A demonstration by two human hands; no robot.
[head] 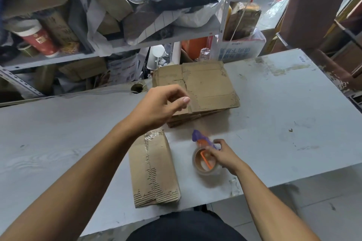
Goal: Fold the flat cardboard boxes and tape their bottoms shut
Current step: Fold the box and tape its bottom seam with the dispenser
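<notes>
Left hand [156, 106] hovers loosely curled, empty, over the stack [205, 88]; right hand [225, 154] apparently grips the dispenser [203, 154].

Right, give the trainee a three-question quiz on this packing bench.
1. True or false: the right hand holds the tape dispenser.
2. The stack of flat boxes lies: A) at the far edge of the table, B) on the floor, C) on the shelf.
3. Fill in: the left hand is above the near-left corner of the ____.

Key: 1 true; 2 A; 3 stack. The taped box lies near the front edge between the arms, and neither hand touches it.
</notes>
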